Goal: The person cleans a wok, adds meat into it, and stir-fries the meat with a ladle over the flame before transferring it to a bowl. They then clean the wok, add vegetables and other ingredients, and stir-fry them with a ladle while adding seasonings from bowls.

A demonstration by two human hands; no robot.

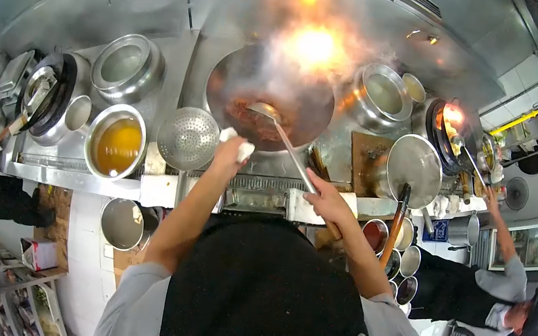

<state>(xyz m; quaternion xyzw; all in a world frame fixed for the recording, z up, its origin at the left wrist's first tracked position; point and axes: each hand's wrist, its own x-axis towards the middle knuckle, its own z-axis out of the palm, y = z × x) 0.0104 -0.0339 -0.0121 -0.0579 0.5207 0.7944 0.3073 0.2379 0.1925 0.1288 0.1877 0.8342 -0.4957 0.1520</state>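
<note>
My left hand [229, 153] grips a folded white cloth [245, 153] at the near rim of a large wok [315, 113]. Reddish-brown pieces of food [241, 115] lie in the wok, partly veiled by smoke. My right hand [330, 202] is closed round the handle of a long ladle [291, 153], whose bowl rests among the food. Tall flames [314, 46] rise at the far side of the wok. Left of my left hand, a round perforated strainer [187, 137] lies on the counter.
A pot of yellow liquid [93, 157] and a lidless metal pot [150, 77] stand left. At right are another pot [402, 116], a sieve [414, 169] with a wooden handle, and several sauce containers [375, 234]. A co-worker [498, 277] works at a flaming wok; another person [1, 196] stands left.
</note>
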